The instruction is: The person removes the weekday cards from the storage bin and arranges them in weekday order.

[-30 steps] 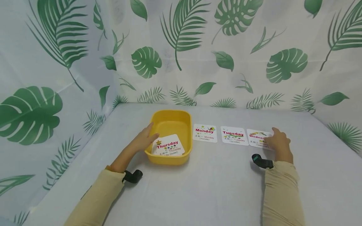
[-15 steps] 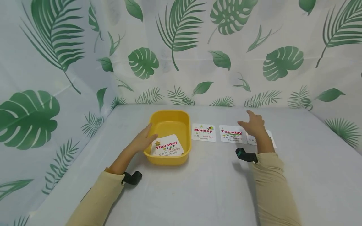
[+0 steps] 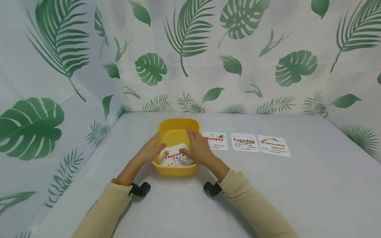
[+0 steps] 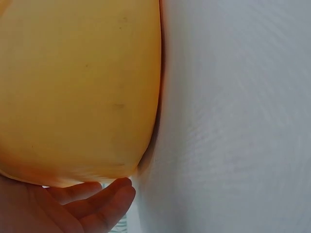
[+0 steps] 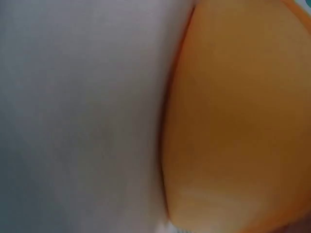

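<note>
A yellow plastic bin (image 3: 177, 171) stands on the table, with a white card reading Thursday (image 3: 176, 158) lying inside at its near end. My left hand (image 3: 148, 149) holds the bin's left side, thumb over the rim and fingers along the outer wall; the left wrist view shows those fingers (image 4: 99, 206) against the bin. Over the right rim is my right hand (image 3: 200, 148), its fingers extended and its thumb reaching above the Thursday card, which it partly covers. In the right wrist view the bin's wall (image 5: 238, 116) fills the right half, and most of the hand is out of sight.
Right of the bin, cards reading Monday (image 3: 218, 141), Tuesday (image 3: 245, 142) and Wednesday (image 3: 274, 145) lie in a row, Monday partly behind my right hand. A leaf-printed cloth (image 3: 205, 66) rises behind the white-covered table (image 3: 190, 205).
My right hand has left the Wednesday card and swung left across the row to the bin's right rim. Wednesday is now uncovered. My left hand stays at the bin.
</note>
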{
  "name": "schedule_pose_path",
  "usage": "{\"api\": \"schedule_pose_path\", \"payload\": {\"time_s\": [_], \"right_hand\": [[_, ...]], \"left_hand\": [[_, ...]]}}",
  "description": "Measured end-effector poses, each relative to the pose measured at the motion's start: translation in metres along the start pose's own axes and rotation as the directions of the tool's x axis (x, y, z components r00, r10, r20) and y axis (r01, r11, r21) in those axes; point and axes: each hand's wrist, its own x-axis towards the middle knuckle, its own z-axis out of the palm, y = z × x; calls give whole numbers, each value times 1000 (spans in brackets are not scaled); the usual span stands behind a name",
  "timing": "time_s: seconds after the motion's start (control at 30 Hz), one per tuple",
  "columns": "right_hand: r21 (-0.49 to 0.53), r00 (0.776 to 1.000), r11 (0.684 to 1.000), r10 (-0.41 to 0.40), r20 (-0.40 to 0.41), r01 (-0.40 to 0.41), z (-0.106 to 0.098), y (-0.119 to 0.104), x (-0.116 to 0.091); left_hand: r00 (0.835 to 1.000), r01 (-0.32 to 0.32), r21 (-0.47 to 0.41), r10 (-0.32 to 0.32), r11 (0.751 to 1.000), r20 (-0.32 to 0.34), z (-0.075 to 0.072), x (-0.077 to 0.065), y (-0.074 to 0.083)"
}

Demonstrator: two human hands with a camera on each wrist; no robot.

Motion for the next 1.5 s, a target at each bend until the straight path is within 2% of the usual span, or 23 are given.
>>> {"api": "schedule_pose_path", "payload": {"time_s": [0.1,0.17,0.27,0.37,0.5,0.63,0.73,0.93,1.03,1.2,1.37,1.5], "right_hand": [[-80,994,995,69,87,-62,4,-4,1],[-154,981,984,118,157,-94,5,-4,4],[-274,965,960,129,227,-64,6,-6,8],[-399,962,917,108,250,1,9,-13,12],[-512,953,858,123,276,37,11,-22,16],[-539,950,842,156,269,14,8,-27,17],[-523,953,852,153,261,7,7,-28,18],[-439,954,897,177,243,-54,11,-26,16],[-368,957,926,179,229,-85,13,-24,16],[-189,969,975,153,194,-116,13,-18,17],[-73,984,993,107,141,-97,10,-13,18],[39,986,992,113,120,-118,11,-11,17]], "left_hand": [[1000,-5,4,5,1000,-7,1,2,1],[1000,-5,3,5,1000,-5,2,3,2],[1000,-6,10,6,1000,-2,1,2,1],[1000,-23,17,24,1000,-12,0,2,-2],[999,-54,9,54,999,-10,-2,3,-4],[997,-72,9,72,997,-17,-6,2,1],[998,-59,1,59,998,-27,-8,1,2],[1000,-8,-9,8,1000,-3,-2,2,-1],[1000,6,-6,-6,1000,-5,-1,2,-2],[1000,9,2,-9,1000,-4,0,2,-2],[1000,7,-6,-7,1000,-5,-1,4,-2],[1000,19,-14,-19,1000,-3,0,2,-1]]}}
